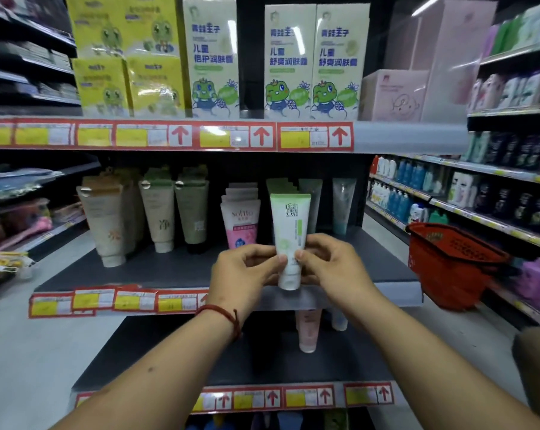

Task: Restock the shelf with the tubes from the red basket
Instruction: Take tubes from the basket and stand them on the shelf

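Note:
A white tube with a green top band (290, 225) stands upright, cap down, above the front edge of the middle shelf (157, 271). My left hand (247, 271) pinches its lower left side and my right hand (327, 265) pinches its lower right side. Behind it stands a row of matching green-topped tubes (278, 185). The red basket (448, 262) hangs at the right of the shelf unit; its contents are hidden.
Pink tubes (239, 218) stand left of the held tube, beige and olive tubes (157, 212) further left, clear tubes (343, 203) to the right. Boxed products (289, 60) fill the top shelf. A pink tube (307, 330) stands on the lower shelf.

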`<state>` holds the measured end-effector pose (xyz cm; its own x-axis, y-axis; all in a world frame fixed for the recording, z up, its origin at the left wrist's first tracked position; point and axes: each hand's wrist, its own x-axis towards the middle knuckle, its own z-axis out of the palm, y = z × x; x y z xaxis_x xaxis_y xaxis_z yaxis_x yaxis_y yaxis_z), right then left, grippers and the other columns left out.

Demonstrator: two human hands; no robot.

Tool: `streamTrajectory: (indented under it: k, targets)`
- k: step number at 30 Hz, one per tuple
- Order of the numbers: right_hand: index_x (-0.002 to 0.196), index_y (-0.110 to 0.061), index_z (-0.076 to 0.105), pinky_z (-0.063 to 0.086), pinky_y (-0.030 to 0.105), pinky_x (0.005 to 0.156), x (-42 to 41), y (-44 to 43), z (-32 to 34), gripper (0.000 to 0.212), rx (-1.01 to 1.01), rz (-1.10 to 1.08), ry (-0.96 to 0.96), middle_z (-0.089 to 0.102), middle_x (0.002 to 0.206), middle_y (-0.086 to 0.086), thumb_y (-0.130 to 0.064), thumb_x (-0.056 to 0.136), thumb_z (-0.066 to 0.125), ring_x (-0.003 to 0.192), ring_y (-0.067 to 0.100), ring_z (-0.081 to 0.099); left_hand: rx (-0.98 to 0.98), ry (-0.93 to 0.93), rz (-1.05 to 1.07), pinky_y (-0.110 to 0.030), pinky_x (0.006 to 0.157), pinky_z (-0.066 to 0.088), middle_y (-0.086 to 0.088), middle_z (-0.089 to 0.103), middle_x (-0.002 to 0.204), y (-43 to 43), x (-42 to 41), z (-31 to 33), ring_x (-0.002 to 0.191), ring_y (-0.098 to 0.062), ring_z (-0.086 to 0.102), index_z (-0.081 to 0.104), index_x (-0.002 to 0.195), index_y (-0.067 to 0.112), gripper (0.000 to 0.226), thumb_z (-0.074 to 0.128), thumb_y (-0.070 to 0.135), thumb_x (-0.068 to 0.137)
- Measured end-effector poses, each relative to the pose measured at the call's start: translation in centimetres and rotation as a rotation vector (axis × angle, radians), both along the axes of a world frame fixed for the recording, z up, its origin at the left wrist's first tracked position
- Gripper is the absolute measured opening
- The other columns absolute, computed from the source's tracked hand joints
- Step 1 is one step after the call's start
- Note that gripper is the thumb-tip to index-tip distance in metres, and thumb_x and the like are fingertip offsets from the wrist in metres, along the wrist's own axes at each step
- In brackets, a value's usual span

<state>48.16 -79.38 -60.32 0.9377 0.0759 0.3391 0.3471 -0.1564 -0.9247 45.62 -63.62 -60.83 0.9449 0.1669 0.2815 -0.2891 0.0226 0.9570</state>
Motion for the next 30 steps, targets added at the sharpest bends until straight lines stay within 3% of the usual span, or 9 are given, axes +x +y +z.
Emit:
streamTrajectory:
  k: [5,12,17,22,30]
  targets:
    - [0.105,-0.021,0.072,0.060,0.043,0.087,1.8,-0.5,0.3,0.016,-0.037,-0.035,-0.038,0.077,0.099,-0.003,-0.012,0.093,0.068,0.095,0.012,0.072,0.082,-0.018,0.037,-0.045,0.088,0.060,-0.005,0.079,0.088,-0.2,2.2,0.2,0.090,-0.022,0.076,0.079,0.093,0.013,0.014,0.082,0.011,0.080]
    - [0.107,-0.016,0.073,0.059,0.043,0.090,3.6,-0.7,-0.6,0.016,-0.105,-0.087,-0.037,0.076,0.098,-0.006,-0.012,0.092,0.070,0.095,0.008,0.071,0.177,0.022,0.070,-0.042,0.088,0.060,-0.001,0.079,0.085,-0.5,4.3,-0.7,0.087,-0.015,0.076,0.079,0.094,0.017,0.015,0.082,0.015,0.080]
    - [0.108,-0.021,0.073,0.055,0.025,0.086,4.4,-0.5,-0.8,0.023,-0.221,-0.116,-0.063,0.075,0.097,-0.010,-0.013,0.087,0.073,0.094,0.001,0.068,0.194,0.037,0.089,-0.040,0.088,0.060,0.001,0.079,0.085,0.0,5.1,-1.1,0.086,-0.014,0.076,0.079,0.092,0.020,0.013,0.082,0.018,0.080]
    - [0.107,-0.023,0.071,0.052,0.023,0.086,5.1,0.3,-0.7,0.024,-0.237,-0.139,-0.045,0.072,0.098,-0.011,-0.013,0.085,0.074,0.096,0.004,0.066,0.223,0.044,0.120,-0.039,0.086,0.061,0.001,0.079,0.084,0.4,5.5,-1.0,0.084,-0.012,0.076,0.079,0.093,0.019,0.013,0.082,0.018,0.080]
    - [0.108,-0.022,0.067,0.045,0.010,0.073,6.3,1.0,-1.3,0.023,-0.226,-0.143,-0.017,0.070,0.097,-0.012,-0.012,0.087,0.073,0.094,0.004,0.065,0.288,0.068,0.150,-0.037,0.085,0.061,0.004,0.078,0.085,0.4,6.9,-1.2,0.082,-0.008,0.075,0.078,0.096,0.020,0.015,0.080,0.017,0.082]
